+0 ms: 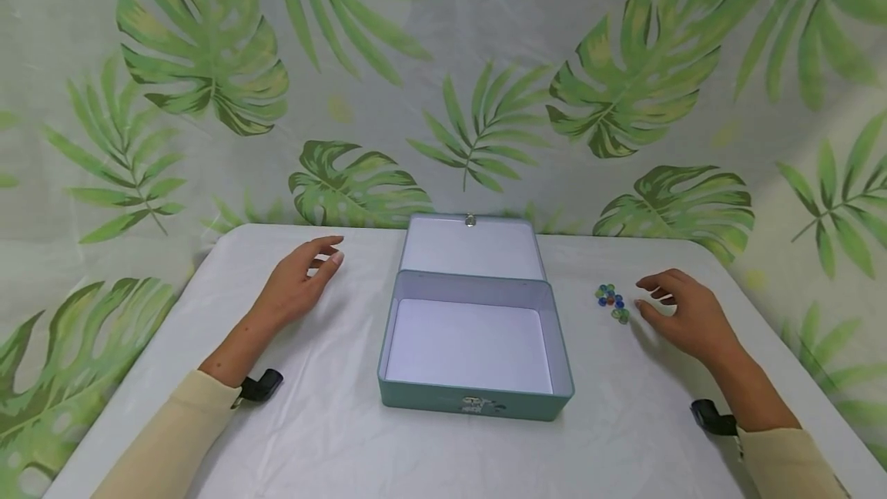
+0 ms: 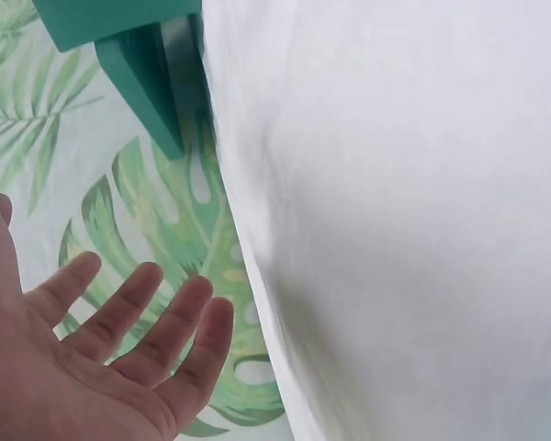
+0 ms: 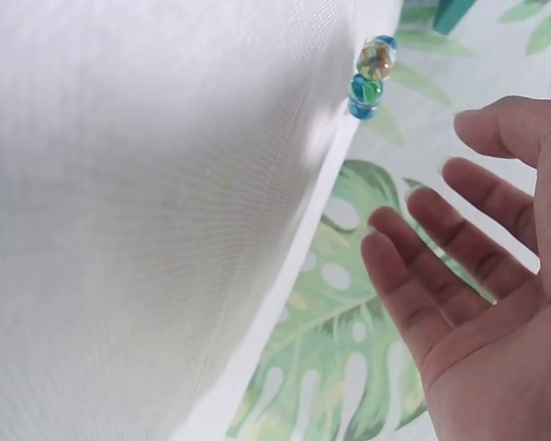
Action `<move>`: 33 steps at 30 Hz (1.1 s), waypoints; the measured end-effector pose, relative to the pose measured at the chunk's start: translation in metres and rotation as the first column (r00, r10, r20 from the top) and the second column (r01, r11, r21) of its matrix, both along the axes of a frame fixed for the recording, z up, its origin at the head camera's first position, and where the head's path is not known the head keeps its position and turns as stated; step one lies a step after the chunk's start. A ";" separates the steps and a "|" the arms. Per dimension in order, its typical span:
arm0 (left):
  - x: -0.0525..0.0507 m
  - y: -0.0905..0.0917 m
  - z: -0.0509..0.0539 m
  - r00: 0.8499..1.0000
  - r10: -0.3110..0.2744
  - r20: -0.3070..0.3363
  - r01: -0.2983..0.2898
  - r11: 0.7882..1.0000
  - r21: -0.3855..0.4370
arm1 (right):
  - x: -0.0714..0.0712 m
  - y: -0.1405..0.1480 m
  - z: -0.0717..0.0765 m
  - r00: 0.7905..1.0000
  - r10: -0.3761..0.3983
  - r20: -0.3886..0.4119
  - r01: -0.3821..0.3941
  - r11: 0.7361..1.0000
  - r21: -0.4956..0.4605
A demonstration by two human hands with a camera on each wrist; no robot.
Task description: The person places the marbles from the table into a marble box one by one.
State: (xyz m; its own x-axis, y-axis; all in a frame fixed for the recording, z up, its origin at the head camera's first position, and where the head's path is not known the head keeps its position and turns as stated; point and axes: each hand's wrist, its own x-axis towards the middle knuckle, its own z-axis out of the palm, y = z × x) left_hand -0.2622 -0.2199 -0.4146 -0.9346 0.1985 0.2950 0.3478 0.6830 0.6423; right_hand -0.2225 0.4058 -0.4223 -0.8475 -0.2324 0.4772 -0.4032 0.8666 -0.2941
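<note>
A green metal box (image 1: 476,403) with a pale inside stands on the table, its lid (image 1: 471,249) folded back behind it. The box holds nothing visible. To its right lies a small cluster of glass marbles (image 1: 610,299), blue, green and one reddish; some marbles (image 3: 367,87) show in the right wrist view too. My right hand (image 1: 686,314) hovers just right of them, fingers relaxed, holding nothing. Left of the box, my left hand (image 1: 294,283) is held over the table with loose fingers and nothing in it; in the left wrist view the hand (image 2: 119,358) is spread.
A white cloth (image 1: 326,437) covers the table. Behind it hangs a pale sheet (image 1: 374,98) printed with green leaves. Part of the green box (image 2: 119,18) shows at the top of the left wrist view.
</note>
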 end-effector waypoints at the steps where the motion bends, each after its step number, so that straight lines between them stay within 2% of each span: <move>1: 0.001 0.002 0.000 1.000 -0.008 0.004 0.008 1.000 0.004 | 0.000 0.000 0.000 1.000 0.002 -0.002 -0.002 1.000 -0.001; 9: 0.013 0.015 -0.002 0.995 -0.090 0.048 0.087 0.994 0.060 | 0.000 -0.003 -0.002 1.000 0.012 0.006 -0.012 1.000 -0.002; 20: 0.032 0.032 -0.006 0.971 -0.204 0.123 0.190 0.974 0.121 | 0.001 -0.010 -0.001 0.998 0.037 0.047 -0.037 0.999 -0.014; 26: 0.038 0.043 -0.007 0.953 -0.261 0.152 0.235 0.957 0.168 | 0.002 -0.014 -0.002 0.996 0.055 0.068 -0.055 0.998 -0.012; 33: 0.042 0.053 -0.010 0.914 -0.349 0.208 0.280 0.912 0.302 | 0.002 -0.017 0.000 0.995 0.058 0.085 -0.058 0.998 0.003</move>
